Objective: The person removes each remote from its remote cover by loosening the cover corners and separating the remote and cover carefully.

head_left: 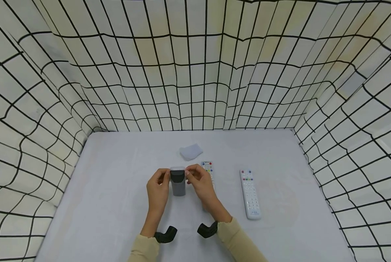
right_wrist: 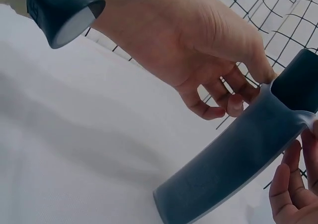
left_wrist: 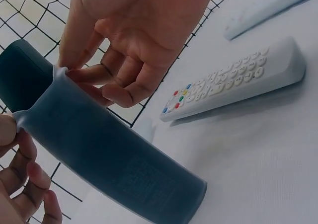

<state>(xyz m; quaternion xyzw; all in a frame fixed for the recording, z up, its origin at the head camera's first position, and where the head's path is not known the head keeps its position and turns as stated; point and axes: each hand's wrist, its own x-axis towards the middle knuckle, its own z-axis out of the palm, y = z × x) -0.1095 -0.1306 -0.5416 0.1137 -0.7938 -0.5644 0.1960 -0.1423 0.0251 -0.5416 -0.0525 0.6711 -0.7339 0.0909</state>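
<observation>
Head view: your left hand point(head_left: 157, 191) and right hand point(head_left: 200, 182) pinch the translucent sleeve's point(head_left: 177, 169) rim at nine and three o'clock; the dark remote point(head_left: 178, 183) stands between them.

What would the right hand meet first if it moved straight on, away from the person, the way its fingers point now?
Probably the small white cloth, which lies on the table beyond the right hand and the dark remote it pinches. Depth is unclear, so it could pass just beside it.
</observation>
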